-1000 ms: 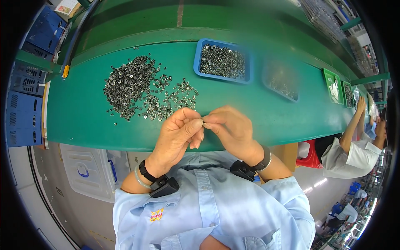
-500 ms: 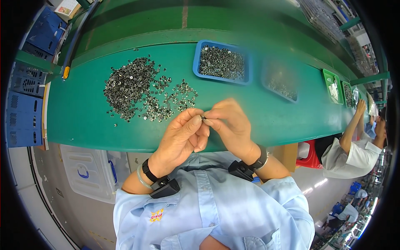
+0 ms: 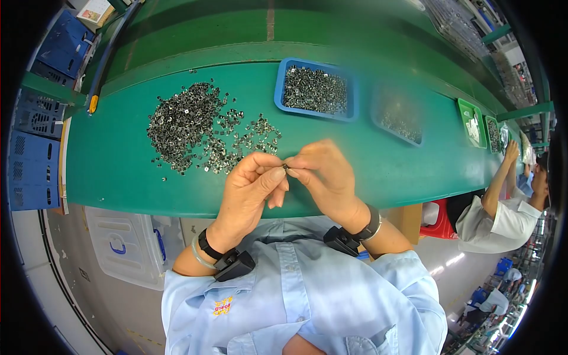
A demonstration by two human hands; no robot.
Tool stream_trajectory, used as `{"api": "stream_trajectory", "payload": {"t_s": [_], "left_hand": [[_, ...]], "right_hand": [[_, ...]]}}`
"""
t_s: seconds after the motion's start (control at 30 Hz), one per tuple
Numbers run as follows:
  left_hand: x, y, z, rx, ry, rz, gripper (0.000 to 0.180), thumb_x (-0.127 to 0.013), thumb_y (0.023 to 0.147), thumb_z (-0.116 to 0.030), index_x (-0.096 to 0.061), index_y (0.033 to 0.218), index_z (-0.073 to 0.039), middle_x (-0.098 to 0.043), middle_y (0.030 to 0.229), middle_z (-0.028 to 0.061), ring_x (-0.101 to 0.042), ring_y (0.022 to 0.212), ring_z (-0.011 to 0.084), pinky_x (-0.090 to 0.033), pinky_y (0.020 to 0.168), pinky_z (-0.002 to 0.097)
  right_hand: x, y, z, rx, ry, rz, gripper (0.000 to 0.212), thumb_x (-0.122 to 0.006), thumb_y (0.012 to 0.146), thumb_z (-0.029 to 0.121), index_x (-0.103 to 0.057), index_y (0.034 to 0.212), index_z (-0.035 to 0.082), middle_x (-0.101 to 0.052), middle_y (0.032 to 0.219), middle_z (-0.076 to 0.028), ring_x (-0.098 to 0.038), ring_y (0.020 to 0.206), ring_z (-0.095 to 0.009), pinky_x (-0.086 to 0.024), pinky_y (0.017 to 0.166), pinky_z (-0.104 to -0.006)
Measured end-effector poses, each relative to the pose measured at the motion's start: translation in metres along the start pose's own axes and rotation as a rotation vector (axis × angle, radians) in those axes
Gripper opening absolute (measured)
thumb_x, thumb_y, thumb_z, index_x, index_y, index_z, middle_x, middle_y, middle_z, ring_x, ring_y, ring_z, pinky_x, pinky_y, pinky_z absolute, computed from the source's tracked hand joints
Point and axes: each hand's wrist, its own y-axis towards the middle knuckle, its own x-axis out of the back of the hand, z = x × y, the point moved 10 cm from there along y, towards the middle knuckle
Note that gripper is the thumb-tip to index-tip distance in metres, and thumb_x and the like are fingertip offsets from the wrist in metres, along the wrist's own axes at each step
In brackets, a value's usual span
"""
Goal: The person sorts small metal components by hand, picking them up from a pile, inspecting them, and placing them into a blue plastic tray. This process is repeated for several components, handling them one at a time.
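Observation:
My left hand (image 3: 253,186) and my right hand (image 3: 329,177) meet fingertip to fingertip above the near part of the green table (image 3: 130,189). Pinched between both thumbs and forefingers is a small dark metal part (image 3: 286,167), mostly covered by the fingers. Beyond my left hand lies a big heap of small black and silver metal parts (image 3: 183,121), with a looser spread of the same kind (image 3: 257,133) on its right side. A blue tray (image 3: 278,89) filled with similar small parts stands past my right hand.
A second tray (image 3: 378,121), blurred, sits right of the blue one. Farther right are a green tray (image 3: 463,112) with white pieces and a seated co-worker (image 3: 503,222). Blue crates (image 3: 35,171) line the left side; a lidded clear box (image 3: 124,242) is on the floor.
Both hands have shifted very slightly to the left, still pinching the small part. The fingers of my left hand have curled a little closer. The heap and trays look the same.

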Motion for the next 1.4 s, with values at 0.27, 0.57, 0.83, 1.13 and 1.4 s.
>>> {"api": "stream_trajectory", "payload": {"t_s": [0.27, 0.57, 0.83, 1.13, 1.4], "left_hand": [[0.001, -0.001, -0.023, -0.175, 0.377, -0.047, 0.008, -0.054, 0.091, -0.008, -0.055, 0.098, -0.004, -0.061, 0.079, 0.0043, -0.056, 0.061, 0.0076, -0.041, 0.050, 0.0185], [0.005, 0.003, -0.012, -0.069, 0.308, -0.024, 0.015, -0.054, 0.091, -0.008, -0.055, 0.105, -0.003, -0.062, 0.081, 0.0059, -0.057, 0.063, 0.0087, -0.042, 0.051, 0.0187], [0.005, 0.003, -0.018, -0.143, 0.386, -0.008, 0.015, -0.055, 0.090, -0.007, -0.056, 0.104, -0.003, -0.062, 0.081, 0.0066, -0.058, 0.063, 0.0098, -0.042, 0.051, 0.0192], [0.001, 0.002, -0.027, -0.268, 0.549, -0.011, 0.014, -0.056, 0.089, -0.005, -0.058, 0.102, -0.001, -0.061, 0.082, 0.0082, -0.059, 0.063, 0.0120, -0.043, 0.051, 0.0198], [-0.006, 0.002, -0.036, -0.380, 0.657, 0.049, 0.012, -0.058, 0.087, -0.003, -0.059, 0.099, 0.000, -0.058, 0.083, 0.0081, -0.058, 0.064, 0.0126, -0.042, 0.051, 0.0199]], "right_hand": [[-0.003, 0.003, -0.001, -0.067, 0.022, 0.007, 0.019, -0.070, 0.073, 0.000, -0.064, 0.090, 0.006, -0.062, 0.086, -0.007, -0.059, 0.077, -0.020, -0.048, 0.065, -0.0297], [-0.001, 0.002, 0.008, 0.140, -0.154, 0.016, 0.020, -0.070, 0.072, 0.000, -0.063, 0.091, 0.005, -0.061, 0.085, -0.008, -0.059, 0.077, -0.022, -0.048, 0.064, -0.0301], [0.002, 0.009, 0.003, -0.023, -0.027, 0.026, 0.018, -0.070, 0.073, 0.002, -0.064, 0.089, 0.006, -0.061, 0.084, -0.007, -0.058, 0.077, -0.021, -0.048, 0.065, -0.0298], [0.001, 0.007, -0.001, -0.067, -0.024, 0.056, 0.018, -0.070, 0.073, 0.003, -0.063, 0.089, 0.006, -0.062, 0.083, -0.006, -0.058, 0.077, -0.021, -0.047, 0.064, -0.0300], [0.000, 0.010, 0.002, -0.014, -0.013, 0.090, 0.017, -0.069, 0.074, 0.001, -0.061, 0.089, 0.006, -0.061, 0.081, -0.006, -0.058, 0.073, -0.020, -0.048, 0.059, -0.0293]]}}
